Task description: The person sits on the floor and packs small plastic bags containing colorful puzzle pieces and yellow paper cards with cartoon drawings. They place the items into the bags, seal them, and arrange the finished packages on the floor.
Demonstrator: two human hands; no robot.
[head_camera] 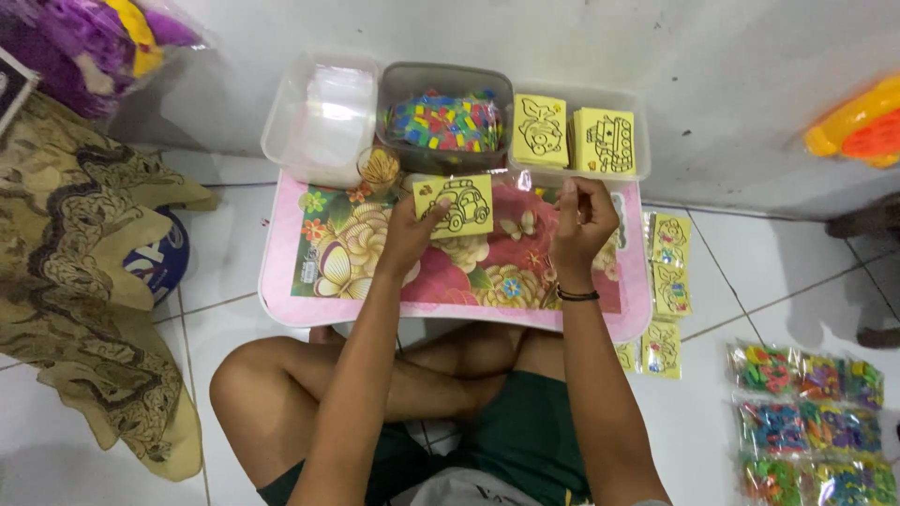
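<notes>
- low pink lap table with a floral top, set over the crossed legs on the white tile floor; a patterned cloth lies heaped well off to the left.
- three clear tubs along the table's far edge: left tub with clear bags, middle tub full of small coloured pieces, right tub with stacked yellow cards.
- packed bags of coloured pieces lie on the floor at right — finished yellow cards in a row just beside the table edge.
- yellow car card, held up above the table's far half, pinched at its lower left corner by the left hand.
- right hand near the card, fingers curled shut; whether it grips something small, cannot tell.
- risk, as a judgement: a one-corner pinch lets the card tilt or slip; an elbow nudge could shift the light table and spill the tubs.
</notes>
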